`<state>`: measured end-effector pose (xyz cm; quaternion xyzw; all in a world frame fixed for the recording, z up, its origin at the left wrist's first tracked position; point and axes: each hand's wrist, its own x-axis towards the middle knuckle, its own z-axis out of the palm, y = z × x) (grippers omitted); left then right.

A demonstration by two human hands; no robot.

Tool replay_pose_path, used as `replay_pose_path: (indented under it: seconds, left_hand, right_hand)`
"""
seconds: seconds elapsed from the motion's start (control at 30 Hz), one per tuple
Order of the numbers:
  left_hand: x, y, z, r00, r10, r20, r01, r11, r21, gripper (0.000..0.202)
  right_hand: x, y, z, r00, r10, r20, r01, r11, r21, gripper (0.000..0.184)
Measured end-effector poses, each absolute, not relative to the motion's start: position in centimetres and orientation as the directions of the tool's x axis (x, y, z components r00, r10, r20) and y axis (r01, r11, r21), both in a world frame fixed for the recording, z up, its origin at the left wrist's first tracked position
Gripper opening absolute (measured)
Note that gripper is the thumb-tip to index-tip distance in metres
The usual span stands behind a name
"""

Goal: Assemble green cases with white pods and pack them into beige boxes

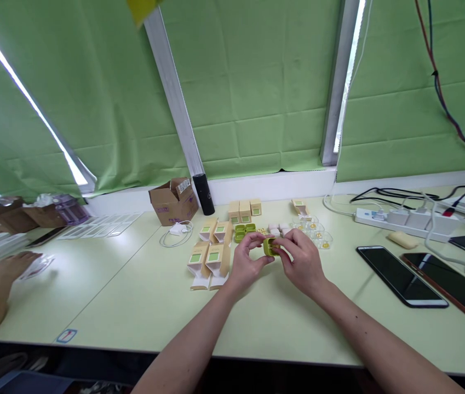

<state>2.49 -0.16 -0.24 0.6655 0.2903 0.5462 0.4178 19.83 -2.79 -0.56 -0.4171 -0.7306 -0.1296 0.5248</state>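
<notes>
1. We hold a small green case (271,249) above the worktop (145,301), in front of the small boxes and well back from the front edge.
2. Our left hand (246,264) grips its side between thumb and fingers. Our right hand (304,260) has its thumb and fingertips curled in at the opening; we cannot tell whether they pinch the rim or something inside.
3. Room for moving: bare surface runs from beneath our wrists to the front edge, and a wide stretch lies left of the open cartons (211,257), crossed by a seam.
4. Right side is tighter: a white-edged phone (400,276) lies near our right forearm, a power strip (405,221) behind it.
5. Far left, a co-worker's hand (12,266) is near a crinkled clear bag (37,267), well apart from ours.
6. Materials: the cartons are tan card, square-sided, with green panels and white flaps folded out toward us.
7. Just beyond our hands we note glossy green cases (244,232), rounded and clustered, and clear domed pieces (320,238) with yellow centres.
8. Along the back: a creased brown cardboard box (172,203), flaps up, beside a matte black cylinder (203,194); behind, smooth green blinds (252,82), lightly wrinkled.
</notes>
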Motion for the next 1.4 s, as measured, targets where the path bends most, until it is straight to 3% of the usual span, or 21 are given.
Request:
replay_pose_path:
  seconds: [0.3,0.97,1.07,1.4]
  left_hand:
    - [2.5,-0.5,0.1,0.252,0.837,0.485,-0.061,-0.487,0.871,0.047]
    - [2.0,0.0,-0.1,0.261,0.829,0.494,-0.02,-0.507,0.861,0.047]
    - [1.8,0.0,0.0,0.256,0.826,0.501,0.006,-0.52,0.854,0.045]
    - [1.5,0.1,0.3,0.178,0.813,0.555,0.118,-0.577,0.808,0.042]
  right_hand:
    - [20.1,-2.5,-0.7,-0.19,0.442,0.877,0.761,0.63,-0.153,0.017]
    - [20.3,-2.1,-1.1,-0.218,0.483,0.848,0.725,0.662,-0.191,0.015]
    - [20.5,-2.3,-0.7,-0.228,0.504,0.833,0.698,0.681,-0.221,0.017]
    - [20.2,-3.2,-0.4,-0.144,0.626,0.766,0.583,0.679,-0.445,0.051]
